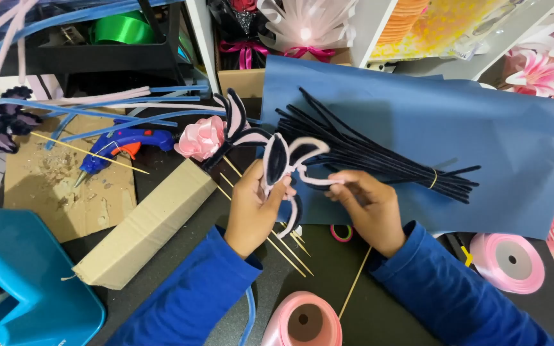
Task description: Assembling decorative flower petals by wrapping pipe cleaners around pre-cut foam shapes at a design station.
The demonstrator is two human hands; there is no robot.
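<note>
My left hand (253, 208) grips a flower petal piece made of dark navy and pale pink pipe cleaners (281, 160), held upright near the middle of the view. My right hand (368, 204) pinches the pale pink pipe cleaner end (320, 181) that trails from that piece. Just behind my hands, a bundle of dark pipe cleaners (379, 157), tied with a yellow band, lies on a blue paper sheet (482, 134). Another finished petal piece (237, 125) and a pink fabric rose (200, 138) lie to the left of it.
A blue glue gun (123, 144) rests on a cardboard sheet (65, 186) at left, beside a long cardboard box (149, 224). Pink ribbon rolls (302, 320) (508, 259) and thin wooden sticks (290, 250) lie near me. A blue container (27, 282) fills the lower left corner.
</note>
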